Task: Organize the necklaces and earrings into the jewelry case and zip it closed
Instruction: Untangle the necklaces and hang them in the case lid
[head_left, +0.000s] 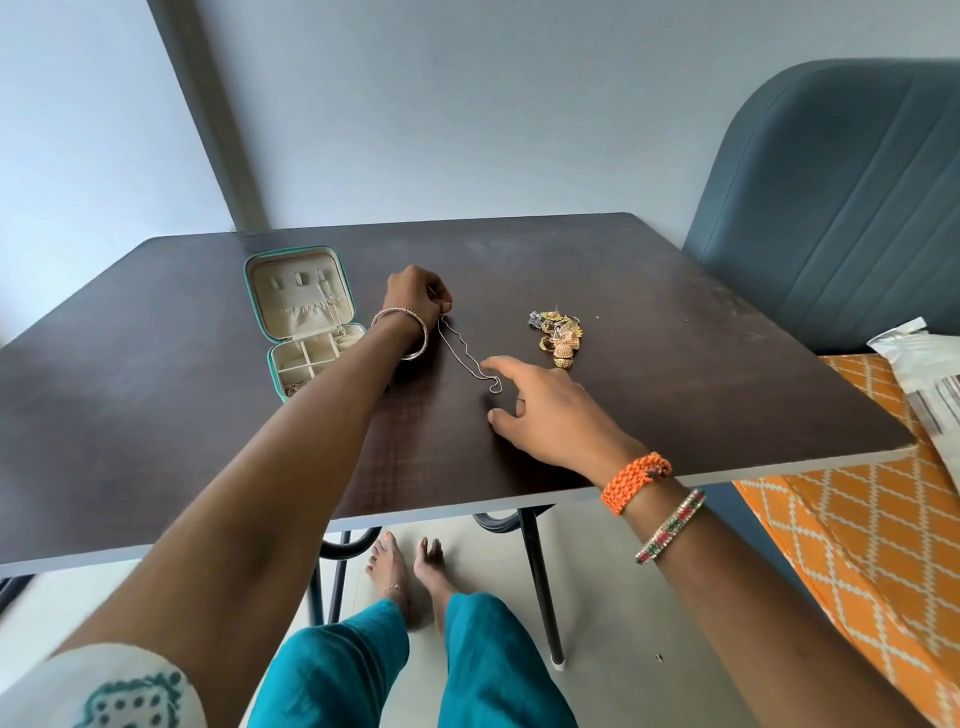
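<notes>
A teal jewelry case (260, 306) lies open on the dark table (649, 364), its cream lid raised; one thin chain hangs from a hook inside the lid. A thin silver necklace (462, 353) lies in a wavy line on the table. My left hand (415, 293) pinches the chain's far end, just right of the case. My right hand (540, 410) hovers with fingers spread over the chain's near end, its fingertips close to the loop. A pile of gold earrings (558, 335) sits to the right of the necklace.
A blue padded chair (841, 208) stands at the table's right. An orange patterned cloth (857, 545) with a white plastic packet (924, 374) on it lies at the lower right. My feet and the table legs show below the front edge.
</notes>
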